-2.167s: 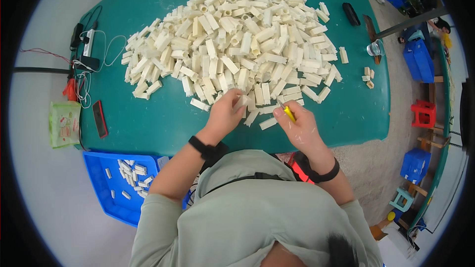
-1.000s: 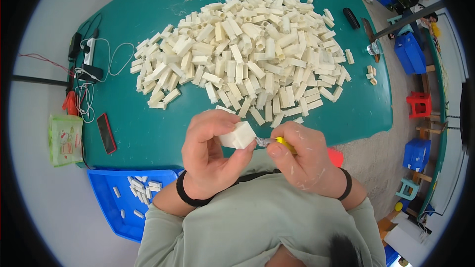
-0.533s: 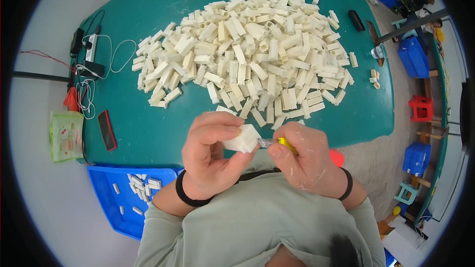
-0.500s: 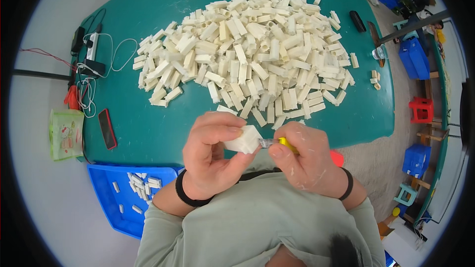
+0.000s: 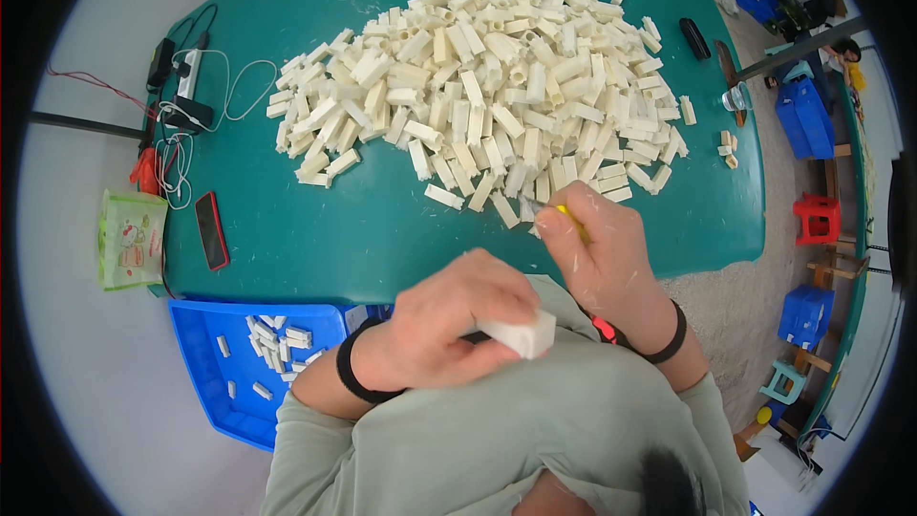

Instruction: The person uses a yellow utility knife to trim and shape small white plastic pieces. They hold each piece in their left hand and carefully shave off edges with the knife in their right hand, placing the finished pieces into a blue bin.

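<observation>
Close to my body, my left hand is closed round a white rectangular plastic piece, its squared end poking out toward the right. My right hand grips a small knife with a yellow handle; its blade points left at the front edge of the heap. Knife and held piece are apart. A large heap of cream-white plastic pieces, several of them hollow with ragged ends, covers the middle of the green table. Fingers of my left hand hide part of the held piece.
A blue tray with several white pieces stands at the lower left. Along the table's left side are a red-edged phone, a power strip with cables and a green bag. A black case lies at the far right.
My left hand has drawn down toward my body with the white piece, turning it. My right hand has lifted the knife away, up toward the heap.
</observation>
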`<state>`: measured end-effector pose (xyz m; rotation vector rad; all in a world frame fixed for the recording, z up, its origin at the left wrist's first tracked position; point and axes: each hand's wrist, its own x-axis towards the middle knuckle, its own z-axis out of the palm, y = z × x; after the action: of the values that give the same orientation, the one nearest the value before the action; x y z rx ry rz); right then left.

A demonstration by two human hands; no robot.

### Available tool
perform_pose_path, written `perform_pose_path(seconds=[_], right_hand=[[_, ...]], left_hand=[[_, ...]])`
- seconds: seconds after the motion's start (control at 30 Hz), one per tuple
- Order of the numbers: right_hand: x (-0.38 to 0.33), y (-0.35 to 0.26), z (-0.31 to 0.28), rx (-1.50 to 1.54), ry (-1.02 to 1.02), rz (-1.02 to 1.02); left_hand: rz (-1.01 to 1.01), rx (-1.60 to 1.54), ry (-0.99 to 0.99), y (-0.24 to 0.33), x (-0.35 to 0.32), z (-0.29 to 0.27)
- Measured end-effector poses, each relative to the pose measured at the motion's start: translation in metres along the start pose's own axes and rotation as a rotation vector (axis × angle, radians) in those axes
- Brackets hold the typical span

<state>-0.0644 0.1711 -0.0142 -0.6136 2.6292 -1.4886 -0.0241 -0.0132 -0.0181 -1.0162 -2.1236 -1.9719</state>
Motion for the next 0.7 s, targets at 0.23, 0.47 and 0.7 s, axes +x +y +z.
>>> perform_pose_path(seconds=[0.23, 0.47, 0.7], right_hand=[[-0.01, -0.011, -0.003, 0.207, -0.086, 0.062], [-0.007, -0.022, 0.006, 0.213, -0.205, -0.008], [0.003, -0.027, 0.005, 0.133, -0.224, -0.183]], left_hand=[[-0.369, -0.277, 0.345, 0.002, -0.003, -0.007], [-0.212, -0.254, 0.354, -0.006, -0.025, -0.018], [-0.092, 0.089, 0.2, 0.006, -0.014, -0.034]])
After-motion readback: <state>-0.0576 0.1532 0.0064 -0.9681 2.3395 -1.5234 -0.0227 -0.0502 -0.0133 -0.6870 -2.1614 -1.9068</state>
